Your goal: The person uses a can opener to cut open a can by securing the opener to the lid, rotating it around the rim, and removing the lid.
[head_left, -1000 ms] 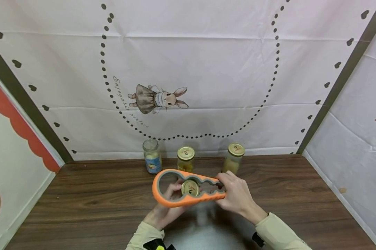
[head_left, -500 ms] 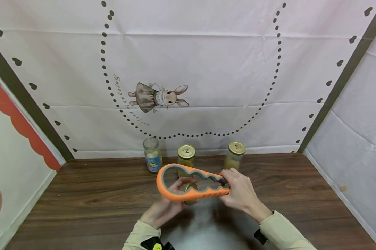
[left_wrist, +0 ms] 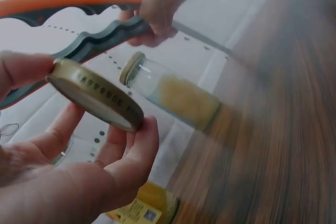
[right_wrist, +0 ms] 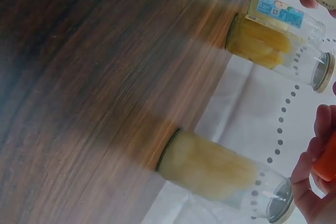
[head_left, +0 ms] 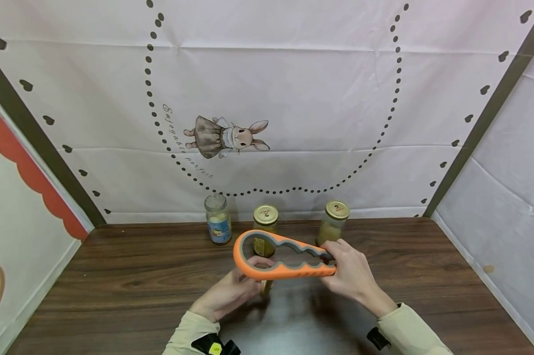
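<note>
My left hand (head_left: 229,294) pinches a gold jar lid (left_wrist: 97,95) by its rim between thumb and fingers. In the head view the lid is tilted almost edge-on, below the opener's lower arm. My right hand (head_left: 354,273) grips an orange and grey jar opener (head_left: 238,254) by its handle ends, and its loop points left above my left hand. Behind them stand an uncapped glass jar (head_left: 218,224) with a blue label, a capped jar of yellow fruit (right_wrist: 257,43), and another capped jar (right_wrist: 205,166) with pale contents.
All the jars stand at the back of the brown wooden table (head_left: 129,286), close to a white cloth backdrop (head_left: 320,98) printed with a rabbit. More printed cloth (head_left: 506,212) borders the right side.
The lid has dropped out of the opener's loop and turned from face-up to nearly edge-on. My left hand has shifted slightly left and nearer; the opener has moved right with my right hand.
</note>
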Tool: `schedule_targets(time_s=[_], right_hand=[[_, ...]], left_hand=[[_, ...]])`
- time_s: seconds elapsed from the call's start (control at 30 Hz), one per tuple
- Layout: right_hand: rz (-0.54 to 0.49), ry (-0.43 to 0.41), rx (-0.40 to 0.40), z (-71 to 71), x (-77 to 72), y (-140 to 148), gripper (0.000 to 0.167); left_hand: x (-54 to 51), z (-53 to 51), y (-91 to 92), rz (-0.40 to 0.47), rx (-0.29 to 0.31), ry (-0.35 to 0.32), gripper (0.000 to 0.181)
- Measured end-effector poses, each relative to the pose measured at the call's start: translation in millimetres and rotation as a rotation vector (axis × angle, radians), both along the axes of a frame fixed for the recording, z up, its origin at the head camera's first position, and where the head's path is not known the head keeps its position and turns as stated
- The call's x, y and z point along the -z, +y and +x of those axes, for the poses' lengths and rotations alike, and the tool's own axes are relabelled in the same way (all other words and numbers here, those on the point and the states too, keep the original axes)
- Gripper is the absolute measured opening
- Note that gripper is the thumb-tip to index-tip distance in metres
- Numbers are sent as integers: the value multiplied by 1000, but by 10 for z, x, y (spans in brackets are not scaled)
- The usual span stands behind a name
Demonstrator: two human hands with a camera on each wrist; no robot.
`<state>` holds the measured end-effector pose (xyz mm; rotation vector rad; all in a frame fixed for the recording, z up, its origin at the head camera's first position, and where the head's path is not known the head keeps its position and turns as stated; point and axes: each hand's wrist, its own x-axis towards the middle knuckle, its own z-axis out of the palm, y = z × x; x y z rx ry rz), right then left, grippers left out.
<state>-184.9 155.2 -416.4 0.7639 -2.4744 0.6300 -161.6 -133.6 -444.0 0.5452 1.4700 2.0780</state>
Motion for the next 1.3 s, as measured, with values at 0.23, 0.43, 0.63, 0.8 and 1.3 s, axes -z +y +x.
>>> schedule_targets(time_s=[0.23,0.43,0.63,0.8,1.3], right_hand=[[-8,-42,53,32,-1,16,37],[1,-87,101,58,-48,18,37],[-5,-137,154,93,-52,61,35],[-64,-220,159,138,-58,110,37],[-108,-245,152,161,-48,203,39]], left_hand=[[-29,21,-121,-152,-56,4,51],[-49,-47,-212,-256,-39,94,48],[-63,-125,-297,-375,-20,139,51],[-41,-193,-368,-444,-21,153,52],[-84,-429,-701,-566,15,204,48]])
